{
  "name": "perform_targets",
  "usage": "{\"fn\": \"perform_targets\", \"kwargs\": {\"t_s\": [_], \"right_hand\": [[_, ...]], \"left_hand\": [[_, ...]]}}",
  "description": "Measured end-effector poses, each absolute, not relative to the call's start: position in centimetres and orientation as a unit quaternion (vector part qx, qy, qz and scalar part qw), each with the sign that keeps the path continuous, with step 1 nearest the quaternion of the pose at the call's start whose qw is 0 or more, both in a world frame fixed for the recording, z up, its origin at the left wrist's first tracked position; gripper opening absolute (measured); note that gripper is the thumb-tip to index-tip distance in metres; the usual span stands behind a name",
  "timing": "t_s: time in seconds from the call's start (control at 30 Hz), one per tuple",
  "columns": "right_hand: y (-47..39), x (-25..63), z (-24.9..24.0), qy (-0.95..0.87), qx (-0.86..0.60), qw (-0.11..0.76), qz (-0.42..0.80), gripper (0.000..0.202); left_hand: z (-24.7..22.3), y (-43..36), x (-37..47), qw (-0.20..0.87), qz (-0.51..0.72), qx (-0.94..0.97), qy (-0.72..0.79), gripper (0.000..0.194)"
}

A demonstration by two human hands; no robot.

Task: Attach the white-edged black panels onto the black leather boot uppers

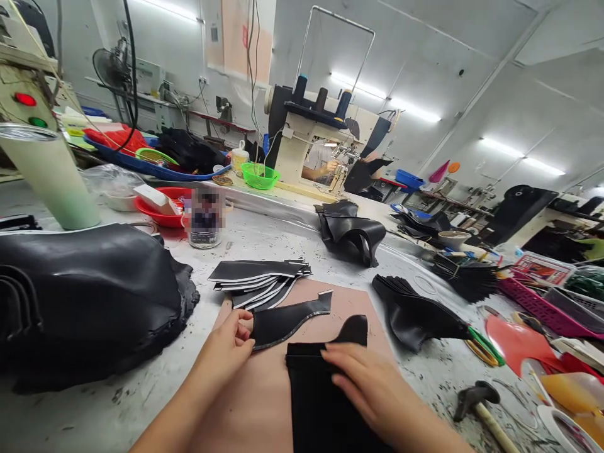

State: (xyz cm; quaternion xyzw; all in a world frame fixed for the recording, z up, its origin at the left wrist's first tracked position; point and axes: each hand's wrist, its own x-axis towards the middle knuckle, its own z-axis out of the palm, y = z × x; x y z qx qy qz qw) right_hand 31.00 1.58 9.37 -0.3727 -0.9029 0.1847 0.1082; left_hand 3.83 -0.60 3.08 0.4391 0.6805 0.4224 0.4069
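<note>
My left hand point(230, 338) pinches the left end of a curved black leather piece point(290, 319) with a thin pale edge. That piece lies over a pinkish-tan board point(255, 396). To its right, my right hand point(365, 380) rests with fingers stretched across a black panel point(309, 402) that has a folded or seamed top edge. A rounded black tab point(356, 328) shows beyond those fingers; whether it is joined to the panel I cannot tell. Just past my left hand, a fanned stack of black leather strips point(257, 275) with white edges overlaps the board.
A big pile of black leather point(89, 296) fills the left. Farther off are a jar point(206, 229), a red bowl point(163, 214) and a sewing machine point(302, 138) with a person behind it. Stacked leather pieces point(419, 311), scissors point(486, 349) and a hammer point(479, 402) lie right.
</note>
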Motion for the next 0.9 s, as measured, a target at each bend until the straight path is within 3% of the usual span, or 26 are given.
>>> {"fn": "perform_targets", "kwargs": {"t_s": [0.07,0.17,0.33,0.5,0.6,0.73,0.9], "right_hand": [[3.4,27.4,9.5,-0.92,-0.373,0.032,0.119,0.029],[4.7,25.1,9.8,-0.925,-0.351,-0.052,0.136,0.016],[5.1,25.8,11.2,-0.922,-0.238,-0.111,0.284,0.012],[5.0,26.3,11.0,-0.856,-0.148,-0.133,0.477,0.013],[4.7,26.8,10.8,-0.865,-0.158,-0.12,0.462,0.014],[4.3,27.3,11.8,-0.909,-0.179,-0.123,0.355,0.014],[4.2,26.7,12.3,-0.952,-0.135,-0.171,0.213,0.022]], "left_hand": [[3.2,-0.7,3.8,0.411,0.417,0.436,0.683,0.031],[3.8,-0.7,4.0,0.418,0.403,0.431,0.691,0.019],[4.6,-1.3,5.0,0.458,0.362,0.441,0.682,0.012],[5.3,-4.3,6.4,0.428,0.356,0.456,0.694,0.026],[6.0,-6.5,7.7,0.452,0.365,0.482,0.656,0.015],[5.6,-8.5,10.4,0.61,0.38,0.436,0.542,0.044],[3.7,-9.5,11.9,0.678,0.375,0.336,0.535,0.053]]}}
